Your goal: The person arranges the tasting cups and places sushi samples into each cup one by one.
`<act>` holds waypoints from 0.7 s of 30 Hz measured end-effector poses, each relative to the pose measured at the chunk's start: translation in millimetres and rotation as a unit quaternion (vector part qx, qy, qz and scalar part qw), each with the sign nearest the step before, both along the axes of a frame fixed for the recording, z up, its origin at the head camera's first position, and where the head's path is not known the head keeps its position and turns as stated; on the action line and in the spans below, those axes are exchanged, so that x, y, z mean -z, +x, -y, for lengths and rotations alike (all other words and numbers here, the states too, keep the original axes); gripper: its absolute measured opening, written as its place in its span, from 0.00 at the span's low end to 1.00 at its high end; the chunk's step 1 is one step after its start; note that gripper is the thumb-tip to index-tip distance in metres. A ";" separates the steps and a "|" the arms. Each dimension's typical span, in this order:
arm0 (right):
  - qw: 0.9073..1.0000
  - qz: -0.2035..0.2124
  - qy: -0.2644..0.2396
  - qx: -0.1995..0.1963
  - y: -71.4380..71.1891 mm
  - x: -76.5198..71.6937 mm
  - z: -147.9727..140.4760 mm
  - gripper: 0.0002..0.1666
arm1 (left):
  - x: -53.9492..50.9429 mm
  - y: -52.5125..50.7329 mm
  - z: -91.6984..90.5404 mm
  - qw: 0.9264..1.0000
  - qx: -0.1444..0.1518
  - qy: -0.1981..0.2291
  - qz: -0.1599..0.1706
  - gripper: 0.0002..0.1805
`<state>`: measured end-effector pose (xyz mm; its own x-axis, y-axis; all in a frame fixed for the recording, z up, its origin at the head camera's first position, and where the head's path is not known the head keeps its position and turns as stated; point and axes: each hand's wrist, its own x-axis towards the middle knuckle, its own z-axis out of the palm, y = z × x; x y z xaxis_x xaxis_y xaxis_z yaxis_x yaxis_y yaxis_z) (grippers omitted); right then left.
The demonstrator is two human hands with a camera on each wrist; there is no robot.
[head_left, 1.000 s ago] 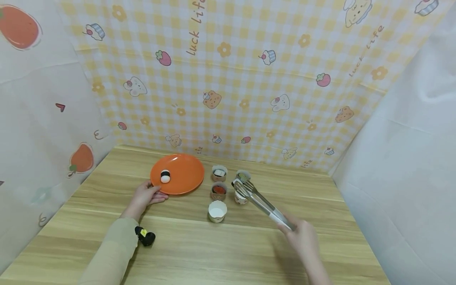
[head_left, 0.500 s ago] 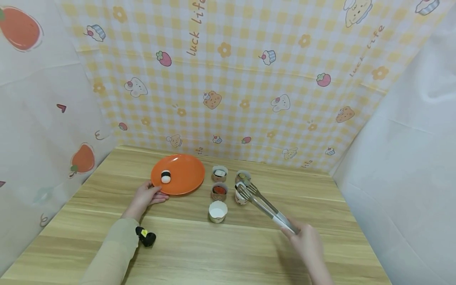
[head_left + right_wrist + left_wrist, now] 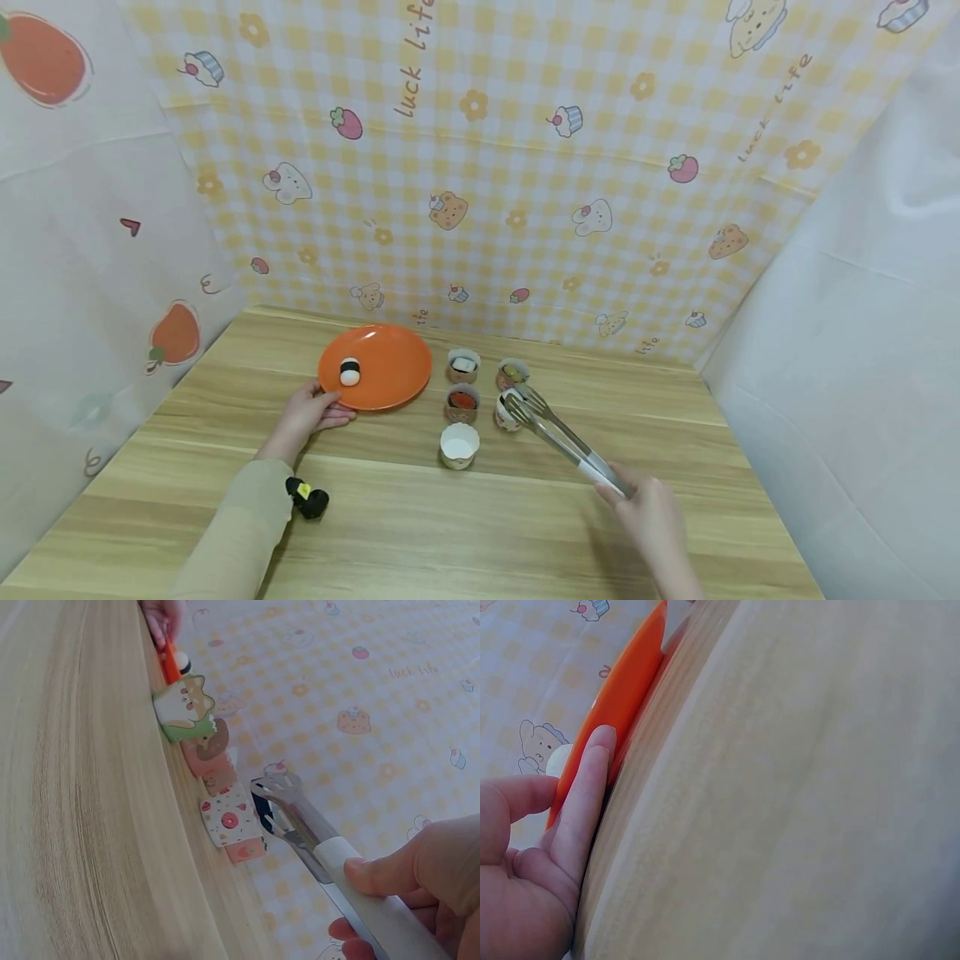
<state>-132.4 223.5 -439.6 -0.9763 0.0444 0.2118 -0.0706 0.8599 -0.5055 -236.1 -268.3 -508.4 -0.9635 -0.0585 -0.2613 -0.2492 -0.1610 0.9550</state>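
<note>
My left hand [image 3: 307,417] pinches the near left rim of an orange plate [image 3: 393,371], thumb above and fingers beneath, as the left wrist view [image 3: 570,817] shows. On that plate lies a small white sushi piece [image 3: 350,372] with a black band. My right hand [image 3: 652,512] grips silver tongs [image 3: 562,442] by their white-sided handles. The tongs' tips are at the mouth of a white patterned paper cup [image 3: 507,419]. A dark and white piece shows between the tips in the right wrist view [image 3: 262,808]; how firmly they hold it I cannot tell.
Left of the tongs stand a cup with a white piece [image 3: 463,367], a cup with a red piece [image 3: 462,403] and, nearest me, a bare white-lined cup [image 3: 459,446]. Behind the tips is a cup with greenish contents [image 3: 513,375]. A checked cloth [image 3: 480,208] hangs behind the table.
My right hand and the tongs have moved slightly right and toward me, the tips sinking from above the patterned cup to its mouth. The left hand and plate have stayed put.
</note>
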 end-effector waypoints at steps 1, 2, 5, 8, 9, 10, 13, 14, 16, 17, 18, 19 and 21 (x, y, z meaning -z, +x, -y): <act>1.000 -0.001 0.001 0.000 0.1 0.3 -0.2 0.23 | 0.1 0.0 0.1 1.000 -0.001 0.001 -0.001 0.29; 1.000 0.000 0.001 0.000 0.3 0.6 -0.5 0.23 | 0.4 -0.1 0.2 1.000 -0.001 0.001 -0.002 0.29; 1.000 -0.003 0.002 -0.003 0.5 1.3 -1.1 0.23 | 0.8 0.1 0.4 1.000 -0.001 0.000 -0.002 0.28; 1.000 -0.009 0.004 -0.005 0.7 1.9 -1.5 0.23 | 1.0 0.4 0.2 1.000 -0.003 0.000 0.001 0.28; 1.000 -0.012 0.006 -0.006 0.7 2.1 -1.5 0.23 | 0.9 0.5 0.1 1.000 0.000 0.001 0.001 0.28; 1.000 -0.014 0.007 -0.006 0.8 2.2 -1.5 0.23 | 1.0 0.6 -0.1 1.000 -0.001 0.001 0.002 0.29; 1.000 -0.013 0.006 -0.007 1.3 2.3 -1.6 0.23 | 0.4 0.7 -0.4 1.000 -0.001 0.002 0.005 0.29; 1.000 -0.012 0.006 -0.006 1.5 2.3 -1.6 0.23 | 0.2 0.6 -0.2 1.000 0.000 0.002 0.004 0.29; 1.000 -0.006 0.004 -0.005 2.0 1.9 -1.7 0.23 | -0.5 0.6 -0.1 1.000 -0.002 0.000 0.006 0.29; 1.000 -0.004 0.003 -0.004 2.2 1.7 -1.6 0.23 | -0.7 0.5 -0.1 1.000 -0.001 0.000 0.005 0.29; 1.000 -0.003 0.004 -0.004 2.3 1.4 -1.5 0.24 | -0.8 0.3 -0.1 1.000 -0.001 0.000 0.005 0.29; 1.000 -0.002 0.005 -0.003 2.3 1.2 -1.4 0.24 | -1.0 0.2 -0.1 1.000 0.002 0.000 0.003 0.29; 1.000 -0.003 0.007 -0.001 2.2 0.9 -1.1 0.24 | -1.3 0.2 -0.4 1.000 0.002 0.002 0.004 0.29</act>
<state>-130.2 224.6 -440.5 -0.9749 0.0386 0.2191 -0.0765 0.8668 -0.4928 -236.0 -267.9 -507.1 -0.9618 -0.0539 -0.2683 -0.2566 -0.1631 0.9526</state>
